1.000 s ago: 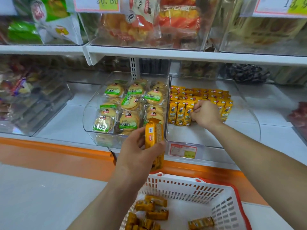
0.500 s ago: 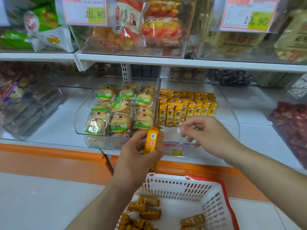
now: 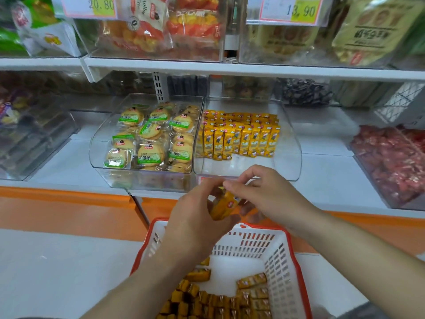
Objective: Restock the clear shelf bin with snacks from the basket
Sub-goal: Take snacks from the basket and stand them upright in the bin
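Yellow snack pack (image 3: 226, 204): held tilted between both hands, above the far rim of the basket (image 3: 284, 256), just in front of the clear shelf bin (image 3: 293, 143) and below its front lip. Not yet in the bin.

Left hand (image 3: 195, 217): curled round the pack's lower end, gripping. Right hand (image 3: 266, 196): fingertips pinching the upper end. Judged a handover from left to right, or a squaring-up before placing.

Bin content: upright yellow packs (image 3: 241, 139) in rows from the back wall forward, tight against the left wall. Front strip of the floor bare, likewise a strip along the right wall. Judged roughly half stocked.

For the step: take over fully with the right, turn upright, label forward, lift over the front lip, set down touching the front row. Go gently there; standing rows likely to topple in a chain.

Basket: many more loose packs (image 3: 218, 300) heaped at the near side.

Around: neighbouring bin of round biscuits (image 3: 147, 139) against the left wall; bin of red-wrapped snacks (image 3: 391, 162) well apart at right; upper shelf (image 3: 230, 67) overhanging, limiting headroom. Price label (image 3: 208, 180) at the front edge, mostly hidden behind the hands
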Available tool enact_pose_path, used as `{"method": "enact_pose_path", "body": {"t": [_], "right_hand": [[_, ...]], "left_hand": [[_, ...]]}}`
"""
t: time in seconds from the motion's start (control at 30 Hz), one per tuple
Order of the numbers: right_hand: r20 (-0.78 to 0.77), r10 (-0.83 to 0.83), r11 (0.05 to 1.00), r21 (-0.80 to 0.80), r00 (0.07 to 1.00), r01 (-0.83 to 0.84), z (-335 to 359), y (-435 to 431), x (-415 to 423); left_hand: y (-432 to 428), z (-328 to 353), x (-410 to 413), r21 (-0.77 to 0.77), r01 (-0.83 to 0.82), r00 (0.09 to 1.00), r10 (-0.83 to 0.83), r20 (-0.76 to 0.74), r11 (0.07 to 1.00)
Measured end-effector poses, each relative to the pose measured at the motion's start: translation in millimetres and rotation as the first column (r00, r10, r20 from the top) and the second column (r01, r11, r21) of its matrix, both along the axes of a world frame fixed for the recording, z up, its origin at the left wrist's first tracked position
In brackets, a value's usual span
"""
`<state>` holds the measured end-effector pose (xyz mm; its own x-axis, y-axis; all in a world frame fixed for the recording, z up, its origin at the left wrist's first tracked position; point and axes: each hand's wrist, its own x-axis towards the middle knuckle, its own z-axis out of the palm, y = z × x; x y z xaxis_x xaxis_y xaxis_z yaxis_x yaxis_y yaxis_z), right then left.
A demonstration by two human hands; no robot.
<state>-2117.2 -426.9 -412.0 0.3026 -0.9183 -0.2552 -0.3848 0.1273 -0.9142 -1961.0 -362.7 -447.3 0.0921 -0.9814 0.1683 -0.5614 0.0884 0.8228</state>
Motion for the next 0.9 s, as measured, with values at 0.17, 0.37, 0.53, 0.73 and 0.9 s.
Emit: {"method": "enact_pose_path", "body": {"t": [0.17, 0.37, 0.53, 0.73, 0.9], "right_hand": [[0.276, -0.033, 0.997, 0.07, 0.961, 0.014, 3, -8, -7], [0.371, -0.084, 0.996, 0.058, 0.925, 0.067, 1, -18, -11], [0.395, -0.078, 0.996, 0.058, 0.916, 0.06, -3, -22, -9], [0.594, -0.168, 0.969, 0.245, 0.787, 0.022, -8, -26, -1], [0.462, -0.084, 0.996, 0.056, 0.883, 0.066, -3, -42, 3]], "left_hand": [[-4, 1, 5, 0.098, -0.01, 0.943, 0.042, -0.329, 0.995], [-12, 1, 15, 0.237, 0.018, 0.886, 0.094, -0.454, 0.971], [-16, 2, 19, 0.249, -0.015, 0.858, 0.14, -0.495, 0.968], [-19, 1, 19, 0.222, -0.058, 0.814, 0.175, -0.554, 0.973], [-31, 4, 25, 0.211, -0.071, 0.845, 0.171, -0.507, 0.975]]}}
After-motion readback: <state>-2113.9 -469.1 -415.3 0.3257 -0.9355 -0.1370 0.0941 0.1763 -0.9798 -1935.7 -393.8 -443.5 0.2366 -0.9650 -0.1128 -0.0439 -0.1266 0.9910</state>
